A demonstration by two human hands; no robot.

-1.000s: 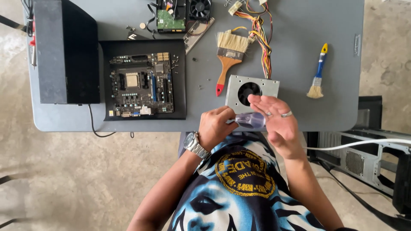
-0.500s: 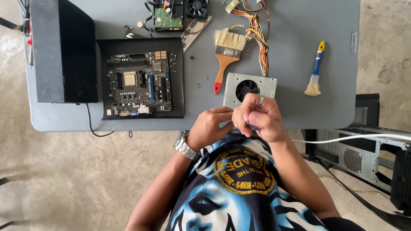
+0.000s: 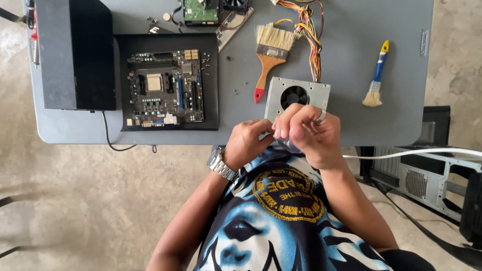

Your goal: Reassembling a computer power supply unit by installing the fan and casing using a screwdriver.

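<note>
Concrete floor, grey counter [image 3: 351, 125] above lap. Both hands meet at near counter edge, just near of metal fan unit [image 3: 297, 95]. Right hand [image 3: 306, 133] fingers curled shut around small clear item [image 3: 287, 145], mostly hidden; left hand [image 3: 247, 143] pinches its left end. Judgement: grip close to seam, work slowly over lap, keep clear of loose screws [image 3: 236, 91] and motherboard [image 3: 165, 88].

Both hands meet before the chest, left hand [image 3: 247, 143] curled, right hand [image 3: 306, 133] in a fingertip grip
</note>
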